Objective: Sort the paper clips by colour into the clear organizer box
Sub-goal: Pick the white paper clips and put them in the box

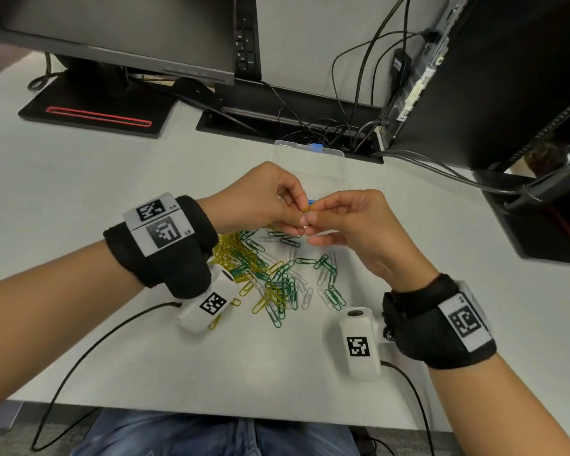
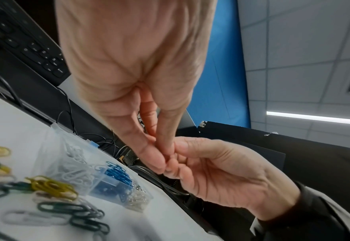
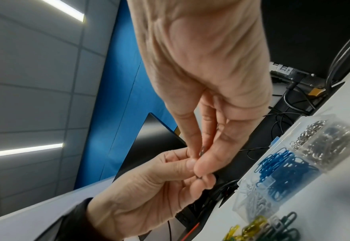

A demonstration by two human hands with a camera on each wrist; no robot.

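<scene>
A loose pile of yellow, green and white paper clips [image 1: 270, 271] lies on the white desk in front of me. Just above its far edge my left hand [image 1: 293, 222] and right hand [image 1: 313, 222] meet fingertip to fingertip, both pinching a yellow paper clip [image 1: 310, 209]. Whether another clip is hooked to it I cannot tell. Behind the hands stands the clear organizer box [image 1: 339, 172], partly hidden. The wrist views show its compartments: blue clips [image 2: 118, 172] [image 3: 277, 166], white clips [image 2: 75, 171] [image 3: 254, 200] and silver ones [image 3: 324, 143].
A monitor on a black base [image 1: 96, 110] stands at the back left, and a black keyboard [image 1: 247, 37] leans upright behind it. Tangled cables [image 1: 336, 126] run behind the box. A black computer tower [image 1: 491, 93] stands at the right. Wrist-camera cables trail over the near desk edge [image 1: 211, 413].
</scene>
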